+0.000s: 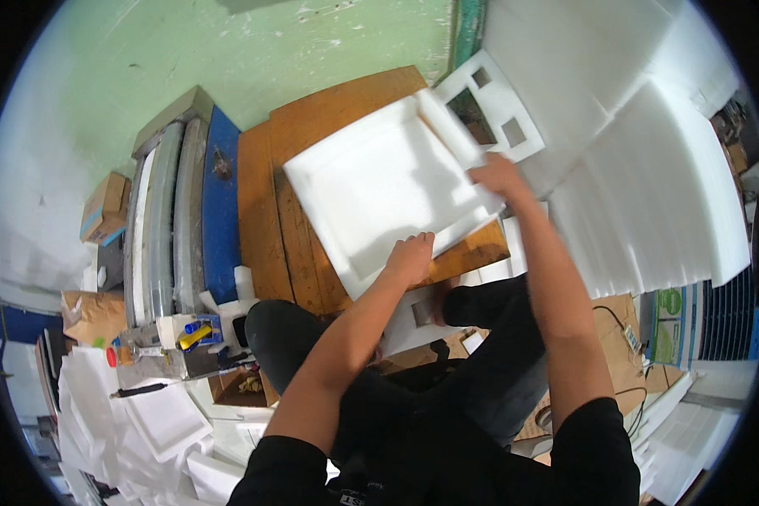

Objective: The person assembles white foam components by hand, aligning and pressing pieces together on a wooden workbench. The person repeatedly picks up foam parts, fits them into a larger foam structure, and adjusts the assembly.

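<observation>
A white foam tray [388, 181] with low raised walls lies at an angle on the wooden table [257, 198]. My left hand [410, 257] is closed over its near wall, fingers curled onto the rim. At the tray's right corner my right hand [499, 177] grips the end of the right-hand foam wall [451, 126], slightly smeared by motion. A thin dark gap shows between that wall and the tray's floor toward the far end. Whether the wall is fully joined to the tray, I cannot tell.
Behind the right wall stands a foam sheet with square cutouts [514, 131]. Large white foam sheets [641, 194] fill the right side. Plastic-wrapped rolls [167, 219] and a blue panel [221, 202] are left of the table. A yellow-handled tool [195, 337] lies near my left knee.
</observation>
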`<state>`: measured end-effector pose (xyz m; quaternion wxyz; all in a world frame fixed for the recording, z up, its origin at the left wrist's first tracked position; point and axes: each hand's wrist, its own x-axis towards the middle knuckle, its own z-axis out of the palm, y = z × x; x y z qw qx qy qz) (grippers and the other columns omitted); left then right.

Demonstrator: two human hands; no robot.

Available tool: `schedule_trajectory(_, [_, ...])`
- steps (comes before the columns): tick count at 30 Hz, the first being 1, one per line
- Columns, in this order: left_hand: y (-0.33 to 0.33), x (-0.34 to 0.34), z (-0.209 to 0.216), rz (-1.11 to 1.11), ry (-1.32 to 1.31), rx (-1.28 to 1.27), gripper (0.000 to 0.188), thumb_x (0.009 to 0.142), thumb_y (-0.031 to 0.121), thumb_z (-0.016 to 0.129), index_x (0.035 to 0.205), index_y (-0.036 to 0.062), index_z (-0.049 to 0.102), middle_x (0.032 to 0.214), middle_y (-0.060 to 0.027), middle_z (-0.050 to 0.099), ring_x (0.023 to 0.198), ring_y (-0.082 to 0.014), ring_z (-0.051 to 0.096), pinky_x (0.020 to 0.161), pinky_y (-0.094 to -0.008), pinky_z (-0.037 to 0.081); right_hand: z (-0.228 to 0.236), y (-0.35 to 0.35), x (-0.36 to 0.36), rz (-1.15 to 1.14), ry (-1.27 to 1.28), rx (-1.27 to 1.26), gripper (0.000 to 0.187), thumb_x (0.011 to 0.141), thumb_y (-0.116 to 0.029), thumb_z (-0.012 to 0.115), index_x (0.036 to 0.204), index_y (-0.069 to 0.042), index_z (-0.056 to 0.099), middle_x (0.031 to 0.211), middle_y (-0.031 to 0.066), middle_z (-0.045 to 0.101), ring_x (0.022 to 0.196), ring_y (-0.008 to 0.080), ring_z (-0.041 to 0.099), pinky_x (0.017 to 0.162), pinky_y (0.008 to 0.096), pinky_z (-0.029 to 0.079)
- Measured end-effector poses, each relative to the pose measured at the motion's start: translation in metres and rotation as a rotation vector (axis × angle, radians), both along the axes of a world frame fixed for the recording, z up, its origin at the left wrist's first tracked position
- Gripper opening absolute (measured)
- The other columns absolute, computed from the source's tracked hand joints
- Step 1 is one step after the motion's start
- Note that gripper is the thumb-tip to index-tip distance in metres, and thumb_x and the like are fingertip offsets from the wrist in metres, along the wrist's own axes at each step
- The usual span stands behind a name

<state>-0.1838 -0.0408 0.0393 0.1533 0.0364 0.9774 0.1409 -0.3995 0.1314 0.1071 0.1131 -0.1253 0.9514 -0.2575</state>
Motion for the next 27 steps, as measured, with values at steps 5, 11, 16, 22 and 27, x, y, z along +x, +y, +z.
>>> schedule_trajectory(5, [-0.064,0.039,0.003,-0.087,0.044,-0.047,0.055,0.083,-0.003,0.067,0.135,0.0048,0.054,0.128,-0.0129,0.065,0.129,-0.0336,0.058,0.114,-0.0558,0.041,0.068,0.066,0.031,-0.238,-0.232,-0.915,0.038,0.080,-0.016,0.068,0.113,0.002,0.065,0.100,0.0144,0.070,0.092,0.0253,0.070,0.080,0.0402,0.057])
schedule_trajectory(11, [-0.199,0.057,0.039,-0.217,-0.275,-0.509,0.051,0.094,0.004,0.060,0.140,0.0250,0.058,0.143,-0.0027,0.058,0.140,-0.0273,0.047,0.120,-0.0748,0.021,0.047,0.060,0.052,-0.310,-0.210,-1.346,0.056,0.082,-0.004,0.071,0.133,0.001,0.049,0.108,0.0178,0.070,0.095,0.0254,0.071,0.085,0.0384,0.057])
schedule_trajectory(16, [-0.271,0.066,0.014,0.158,0.011,-0.647,0.072,0.091,0.020,0.070,0.157,0.0187,0.039,0.147,-0.0137,0.053,0.148,-0.0293,0.037,0.120,-0.0685,0.026,0.036,0.046,0.047,-0.223,-0.157,-1.164,0.055,0.081,-0.006,0.070,0.132,0.003,0.051,0.106,0.0189,0.070,0.088,0.0237,0.070,0.080,0.0354,0.056])
schedule_trajectory(22, [-0.281,0.057,-0.046,1.159,0.001,0.226,0.119,0.085,0.025,0.075,0.157,-0.0112,-0.012,0.153,-0.0373,0.037,0.135,-0.0402,0.052,0.114,-0.0401,0.045,0.034,0.019,0.052,-0.198,-0.123,-0.939,0.055,0.082,-0.008,0.065,0.135,0.000,0.051,0.106,0.0177,0.069,0.088,0.0218,0.068,0.080,0.0342,0.054])
schedule_trajectory(27, [-0.251,0.026,-0.010,1.034,-0.130,0.205,0.116,0.084,0.016,0.073,0.159,-0.0090,-0.013,0.158,-0.0342,0.032,0.141,-0.0403,0.045,0.119,-0.0389,0.039,0.039,0.012,0.064,0.075,-0.135,-0.957,0.056,0.083,-0.006,0.057,0.138,-0.001,0.050,0.112,0.0149,0.068,0.098,0.0197,0.064,0.090,0.0337,0.051])
